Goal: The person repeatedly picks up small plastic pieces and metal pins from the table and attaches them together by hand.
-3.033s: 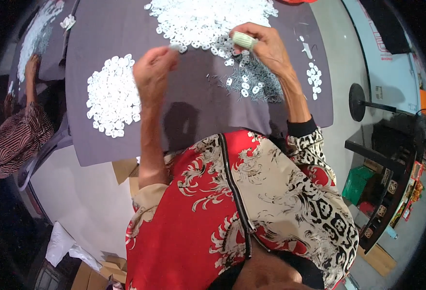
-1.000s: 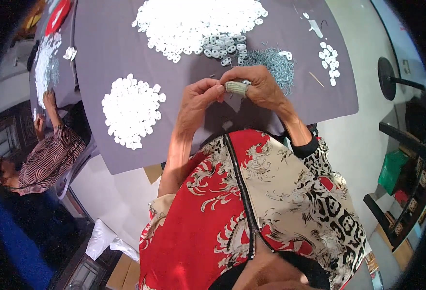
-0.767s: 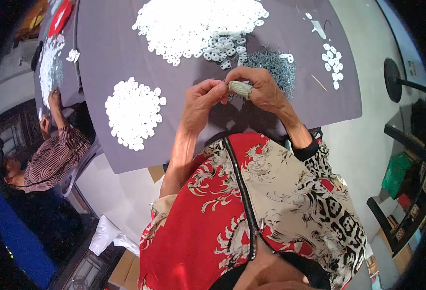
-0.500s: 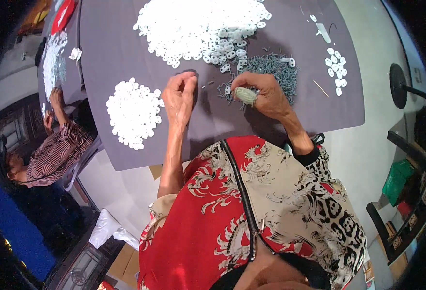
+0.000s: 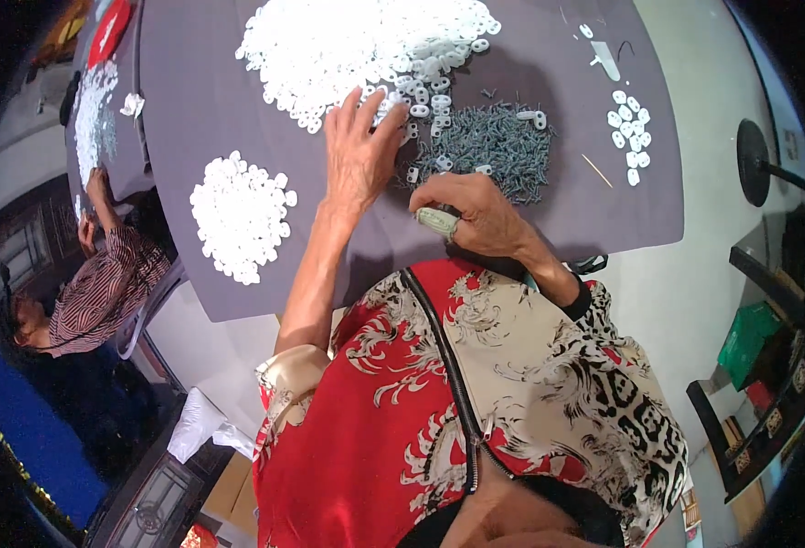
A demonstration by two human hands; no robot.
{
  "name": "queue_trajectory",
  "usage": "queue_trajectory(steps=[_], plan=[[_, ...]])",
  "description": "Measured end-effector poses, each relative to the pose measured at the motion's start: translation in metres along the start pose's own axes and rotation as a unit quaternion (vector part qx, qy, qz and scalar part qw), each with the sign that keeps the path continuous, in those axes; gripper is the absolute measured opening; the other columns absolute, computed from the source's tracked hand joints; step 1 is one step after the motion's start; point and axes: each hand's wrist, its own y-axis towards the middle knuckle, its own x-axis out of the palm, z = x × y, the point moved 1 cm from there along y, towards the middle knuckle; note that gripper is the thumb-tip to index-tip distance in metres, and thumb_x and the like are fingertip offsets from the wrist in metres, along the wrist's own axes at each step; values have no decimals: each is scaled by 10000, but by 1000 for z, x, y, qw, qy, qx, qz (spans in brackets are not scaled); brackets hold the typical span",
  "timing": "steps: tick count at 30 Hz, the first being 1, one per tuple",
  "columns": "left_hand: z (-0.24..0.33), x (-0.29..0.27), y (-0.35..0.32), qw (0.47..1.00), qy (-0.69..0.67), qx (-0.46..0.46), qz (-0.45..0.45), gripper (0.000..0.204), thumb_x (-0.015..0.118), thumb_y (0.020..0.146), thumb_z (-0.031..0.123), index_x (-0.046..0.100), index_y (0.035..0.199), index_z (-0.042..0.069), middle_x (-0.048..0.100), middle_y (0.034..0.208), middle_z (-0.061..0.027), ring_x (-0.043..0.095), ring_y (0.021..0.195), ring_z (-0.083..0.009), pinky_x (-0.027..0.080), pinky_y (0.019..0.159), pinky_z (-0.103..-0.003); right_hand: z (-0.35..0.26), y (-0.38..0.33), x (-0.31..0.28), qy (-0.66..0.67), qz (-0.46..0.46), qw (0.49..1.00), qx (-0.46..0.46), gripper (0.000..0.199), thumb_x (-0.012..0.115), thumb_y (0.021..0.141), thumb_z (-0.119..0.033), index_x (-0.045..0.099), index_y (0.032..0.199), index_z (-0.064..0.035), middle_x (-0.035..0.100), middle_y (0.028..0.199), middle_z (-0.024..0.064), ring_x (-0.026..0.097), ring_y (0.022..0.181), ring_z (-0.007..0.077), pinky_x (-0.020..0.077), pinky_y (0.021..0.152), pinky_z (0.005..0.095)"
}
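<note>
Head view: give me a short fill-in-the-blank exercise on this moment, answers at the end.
1. The left hand is at the edge of the large pile, which is ____ in colour.
2. The right hand has a pale ____ wrap at its thumb.
3. The smaller pile lies to the ____ of the left hand.
4. The thin stick lies to the ____ of the grey pins.
Answers: white; green; left; right.

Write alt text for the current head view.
The left hand is spread over the edge of a heap of white oval pieces; the right hand, a pale green wrap at its thumb, is curled beside thin grey pins.
</note>
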Motion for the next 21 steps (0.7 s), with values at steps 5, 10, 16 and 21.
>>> queue_trajectory(steps=[5,10,16,21], plan=[[-4,-9,-28,999,-5,-40,-10,285,610,724,66,594,1007,94,472,1167,-125,400,1125,-333,328,903,-463,4,-5,6,1,-23,1000,13,121,577,719,-47,561,837,-25,573,760,93,569,687,239,442,605,314],[-9,-19,-40,997,-29,-74,21,206,594,728,42,617,933,50,471,1172,-141,421,1110,-324,350,905,-428,4,-7,9,7,-30,1000,3,121,570,718,-39,560,837,-20,569,762,93,563,696,244,441,610,315],[-14,-24,-51,991,0,-120,58,184,577,739,13,607,919,40,540,1051,-132,484,1025,-311,396,857,-397,3,-10,11,9,-32,999,7,130,556,710,-18,563,840,-16,575,760,91,568,696,244,443,612,313],[-23,-23,-52,980,-8,-175,97,192,564,737,-8,594,922,31,560,982,-132,514,948,-303,423,817,-367,-2,-13,14,11,-35,999,4,140,561,703,-14,565,844,-19,576,753,87,570,680,237,445,607,304]])
